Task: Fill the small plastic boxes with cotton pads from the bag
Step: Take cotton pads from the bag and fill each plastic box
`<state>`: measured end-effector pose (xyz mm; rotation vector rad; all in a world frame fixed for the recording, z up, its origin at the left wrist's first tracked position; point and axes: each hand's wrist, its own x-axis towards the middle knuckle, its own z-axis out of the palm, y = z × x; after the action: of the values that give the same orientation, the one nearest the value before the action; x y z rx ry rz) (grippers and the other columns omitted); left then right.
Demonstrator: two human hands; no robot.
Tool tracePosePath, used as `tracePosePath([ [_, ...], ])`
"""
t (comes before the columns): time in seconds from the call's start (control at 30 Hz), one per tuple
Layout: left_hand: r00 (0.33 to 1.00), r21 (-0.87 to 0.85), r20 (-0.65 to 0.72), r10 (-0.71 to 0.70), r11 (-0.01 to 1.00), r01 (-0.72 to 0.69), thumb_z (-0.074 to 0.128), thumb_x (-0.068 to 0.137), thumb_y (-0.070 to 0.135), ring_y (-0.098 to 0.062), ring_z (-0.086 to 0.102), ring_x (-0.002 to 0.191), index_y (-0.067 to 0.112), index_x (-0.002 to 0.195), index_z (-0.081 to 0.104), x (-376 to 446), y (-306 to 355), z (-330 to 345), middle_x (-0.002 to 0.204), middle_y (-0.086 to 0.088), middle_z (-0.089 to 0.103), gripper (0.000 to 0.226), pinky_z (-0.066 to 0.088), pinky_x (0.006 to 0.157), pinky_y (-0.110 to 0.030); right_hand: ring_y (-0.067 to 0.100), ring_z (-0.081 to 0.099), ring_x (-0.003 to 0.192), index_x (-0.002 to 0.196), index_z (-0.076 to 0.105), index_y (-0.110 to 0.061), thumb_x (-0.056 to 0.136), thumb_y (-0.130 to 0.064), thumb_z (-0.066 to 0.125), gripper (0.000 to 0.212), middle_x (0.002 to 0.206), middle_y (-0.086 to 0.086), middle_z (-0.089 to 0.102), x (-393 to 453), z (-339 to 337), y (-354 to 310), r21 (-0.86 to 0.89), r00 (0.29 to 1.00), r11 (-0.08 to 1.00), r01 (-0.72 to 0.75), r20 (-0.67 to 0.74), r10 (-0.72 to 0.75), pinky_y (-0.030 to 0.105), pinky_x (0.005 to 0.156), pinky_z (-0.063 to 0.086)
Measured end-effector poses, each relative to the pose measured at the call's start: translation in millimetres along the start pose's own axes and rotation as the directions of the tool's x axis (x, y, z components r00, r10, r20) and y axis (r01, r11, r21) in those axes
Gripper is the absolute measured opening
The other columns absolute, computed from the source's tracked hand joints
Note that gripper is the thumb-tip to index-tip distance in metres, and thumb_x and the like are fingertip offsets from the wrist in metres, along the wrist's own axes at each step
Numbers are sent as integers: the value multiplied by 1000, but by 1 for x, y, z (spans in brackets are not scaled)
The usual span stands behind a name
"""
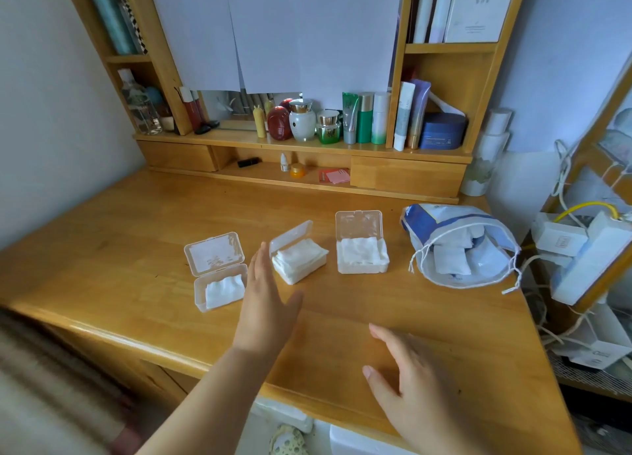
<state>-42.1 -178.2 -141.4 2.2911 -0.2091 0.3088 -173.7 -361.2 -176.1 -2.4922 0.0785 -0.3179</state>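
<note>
Meanwhile, both hands are held flat and empty: left hand (pixel 265 304) beside the middle box (pixel 298 257), right hand (pixel 410 379) near the desk's (pixel 136 236) front edge.

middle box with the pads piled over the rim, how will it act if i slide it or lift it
The middle box is thin clear plastic, so probably light and easy to skid on the smooth desk. Its pads overhang the rim and may spill. The half-raised lid will likely flop.

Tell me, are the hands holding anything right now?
No, nothing is held. The left hand and right hand are both open above the desk, beside the boxes.
</note>
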Motion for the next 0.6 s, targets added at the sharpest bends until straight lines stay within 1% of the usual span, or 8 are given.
tracePosePath([
  [0.07,966,87,-169,196,979,-184,71,78,6,-20,45,122,14,136,40,-18,-14,-22,134,-5,45,66,40,97,-29,1,46,117,132,48,-35,83,-39,64,52,123,-21,52,0,0,-1,-11,1000,1000,5,-2,-5,12,91,29],
  [0.13,934,246,-243,261,948,-201,72,74,2,-27,50,110,12,120,54,-22,-37,-47,120,-6,51,50,42,90,-33,3,48,115,131,51,-33,84,-36,64,49,120,-20,54,0,1,-1,-16,1000,1000,7,-9,-7,14,90,32],
  [0.2,972,357,-171,159,930,-89,71,78,7,-32,52,103,9,115,59,-20,-55,-67,117,-8,53,39,46,82,-38,7,50,115,128,54,-31,85,-31,65,44,119,-18,56,-1,2,-2,-6,1000,1000,0,-11,0,18,92,37],
  [0.27,998,422,-60,30,907,-2,66,85,17,-29,54,103,9,116,60,-15,-66,-76,118,-6,55,32,47,78,-37,10,53,114,125,57,-29,84,-28,66,42,118,-15,58,-1,3,-3,-5,1000,1000,-6,-12,6,21,93,39],
  [0.33,1000,430,-5,-11,903,12,59,90,18,-26,55,98,12,111,62,-10,-71,-75,114,-4,59,22,46,75,-34,10,53,113,125,56,-29,85,-29,65,41,119,-14,58,0,0,-4,-4,1000,1000,-9,-8,9,20,93,38],
  [0.4,1000,412,-20,-16,911,23,55,92,16,-25,58,86,12,101,63,-10,-71,-78,104,-5,63,13,44,66,-32,7,50,116,127,54,-31,87,-31,62,41,121,-14,56,4,2,-6,22,999,1000,-19,27,18,20,97,38],
  [0.5,997,356,-47,68,933,-47,59,90,11,-21,55,66,13,88,64,-26,-61,-82,89,-3,65,5,43,52,-29,2,47,119,126,54,-34,90,-31,60,36,123,-18,52,-2,-8,-9,119,997,991,-55,60,48,18,100,35],
  [0.6,969,327,-41,244,920,-218,69,81,3,-15,50,53,13,82,65,-50,-43,-82,80,4,65,11,38,45,-22,-1,49,118,118,60,-31,90,-26,60,28,120,-21,55,-10,-22,-6,188,998,980,-59,2,60,12,98,33],
])
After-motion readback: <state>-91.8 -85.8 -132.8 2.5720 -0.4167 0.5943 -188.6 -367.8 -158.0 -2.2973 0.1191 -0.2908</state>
